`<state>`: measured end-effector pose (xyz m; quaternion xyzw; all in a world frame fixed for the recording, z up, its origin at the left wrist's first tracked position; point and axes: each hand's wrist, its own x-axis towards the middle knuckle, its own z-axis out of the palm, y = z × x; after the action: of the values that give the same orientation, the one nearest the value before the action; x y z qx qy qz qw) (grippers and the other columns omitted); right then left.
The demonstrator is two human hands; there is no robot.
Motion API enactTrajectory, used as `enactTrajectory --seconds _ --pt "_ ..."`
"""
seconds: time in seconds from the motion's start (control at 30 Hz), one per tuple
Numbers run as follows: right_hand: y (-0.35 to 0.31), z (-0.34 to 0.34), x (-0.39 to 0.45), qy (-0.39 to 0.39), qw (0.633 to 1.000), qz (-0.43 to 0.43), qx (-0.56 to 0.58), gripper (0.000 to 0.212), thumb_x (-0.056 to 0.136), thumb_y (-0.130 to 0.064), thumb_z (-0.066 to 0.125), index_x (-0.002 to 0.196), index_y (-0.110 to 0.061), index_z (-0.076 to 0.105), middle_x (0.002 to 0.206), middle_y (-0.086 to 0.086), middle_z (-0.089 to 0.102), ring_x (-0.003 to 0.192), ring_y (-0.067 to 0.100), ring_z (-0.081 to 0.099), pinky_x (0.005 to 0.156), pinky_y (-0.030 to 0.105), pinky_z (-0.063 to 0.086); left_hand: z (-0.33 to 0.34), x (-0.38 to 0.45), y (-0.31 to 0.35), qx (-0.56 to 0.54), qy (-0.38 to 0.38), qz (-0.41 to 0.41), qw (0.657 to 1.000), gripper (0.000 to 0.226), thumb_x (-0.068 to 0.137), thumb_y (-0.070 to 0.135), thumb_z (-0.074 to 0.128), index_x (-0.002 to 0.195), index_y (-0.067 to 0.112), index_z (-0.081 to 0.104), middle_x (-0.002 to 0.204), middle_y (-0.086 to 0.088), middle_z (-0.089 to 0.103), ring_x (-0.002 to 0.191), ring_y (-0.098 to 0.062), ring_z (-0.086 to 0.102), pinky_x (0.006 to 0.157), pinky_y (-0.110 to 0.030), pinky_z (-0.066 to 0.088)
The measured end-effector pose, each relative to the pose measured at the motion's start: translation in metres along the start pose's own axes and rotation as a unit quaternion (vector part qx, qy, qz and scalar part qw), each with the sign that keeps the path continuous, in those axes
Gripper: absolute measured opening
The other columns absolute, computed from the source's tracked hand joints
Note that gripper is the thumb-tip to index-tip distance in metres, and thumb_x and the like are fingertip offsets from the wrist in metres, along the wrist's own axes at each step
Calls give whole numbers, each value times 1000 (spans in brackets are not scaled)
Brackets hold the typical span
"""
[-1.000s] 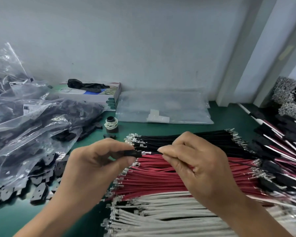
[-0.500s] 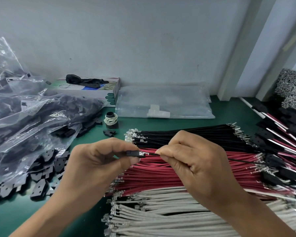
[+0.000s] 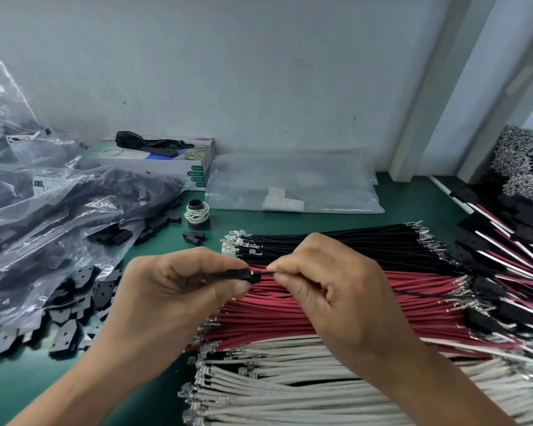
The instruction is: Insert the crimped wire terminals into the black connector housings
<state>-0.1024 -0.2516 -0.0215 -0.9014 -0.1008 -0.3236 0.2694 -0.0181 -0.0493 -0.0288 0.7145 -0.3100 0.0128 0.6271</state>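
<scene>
**Black wire meets housing between two pinching hands**

The left hand point(image 3: 179, 290) pinches a small black connector housing point(image 3: 239, 275) between thumb and curled forefinger, palm turned inward. The right hand point(image 3: 330, 290) pinches a thin black wire point(image 3: 266, 273) just beside it, knuckles up, the other fingers folded; the wire's tip sits at the housing's mouth. Both hover above the green table point(image 3: 19, 392), over a flat bundle of red wires point(image 3: 290, 315) lying between black wires point(image 3: 336, 241) and white wires point(image 3: 274, 382), all tipped with shiny metal terminals. Loose black housings point(image 3: 65, 315) spill from crinkled clear plastic bags point(image 3: 53, 216) at left.
</scene>
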Motion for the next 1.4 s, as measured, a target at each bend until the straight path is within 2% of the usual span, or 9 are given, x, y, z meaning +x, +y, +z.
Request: enactTrajectory --seconds 0.3,0.47,0.57,0.67,0.87,0.93,1.03,1.27,1.4 --pt "-4 8 1 -3 999 -14 -34 15 97 -22 62 87 -14 70 82 -7 59 74 10 56 68 25 47 1 -4 0 28 -10 -6 1000 22 68 20 86 86 32 83 79 -1 79 69 -17 76 66 -21 60" --pt "-4 9 -1 -19 998 -34 -52 13 95 -21 65 86 -14 70 81 -7 60 72 12 56 64 31 50 -1 -5 0 71 -18 -8 997 21 71 28 92 88 36 82 79 3 79 68 -15 75 64 -27 61" --pt "-4 0 4 28 994 -34 -103 13 95 -27 67 87 -19 74 82 -10 62 76 12 58 63 31 50 0 -2 -1 57 -1 -9 998 23 72 33 92 92 37 81 81 0 79 67 -23 74 62 -33 61" --pt "-6 -5 4 76 985 -53 -144 9 93 -24 71 90 -18 75 88 -6 63 82 15 54 67 29 47 -3 1 -4 47 39 -13 998 23 72 35 82 94 38 80 80 0 79 64 -25 72 58 -26 59" --pt "-13 10 -4 -136 986 49 -85 20 92 -45 65 104 -34 74 92 -18 61 93 3 49 81 27 46 -7 4 -11 21 53 -53 997 24 70 35 81 94 36 80 79 -2 79 68 -19 75 62 -22 60" --pt "-11 10 -4 -139 986 64 -63 12 93 -39 66 98 -35 76 90 -19 61 92 1 48 79 22 44 -7 4 -12 13 49 -64 997 22 71 34 81 93 36 80 79 -3 79 68 -21 75 64 -27 62" --pt "-13 10 -5 -133 987 62 -67 8 92 -32 65 88 -32 73 89 -18 59 90 1 49 76 22 45 -9 6 -12 5 55 -72 996 21 70 32 81 91 35 81 77 -2 79 65 -17 74 59 -21 59" --pt "-16 13 -5 -143 986 55 -66 6 93 -31 66 90 -33 71 91 -18 60 90 1 50 78 23 46 -7 7 -10 -12 66 -84 994 23 67 32 82 90 32 81 77 -6 78 65 -19 73 58 -24 58" --pt "-11 7 -4 -92 992 58 -63 7 96 -26 61 94 -31 65 92 -18 60 89 0 54 77 23 47 -10 8 -10 -30 82 -80 993 29 70 25 81 99 29 81 80 -8 78 64 -19 73 58 -20 58"
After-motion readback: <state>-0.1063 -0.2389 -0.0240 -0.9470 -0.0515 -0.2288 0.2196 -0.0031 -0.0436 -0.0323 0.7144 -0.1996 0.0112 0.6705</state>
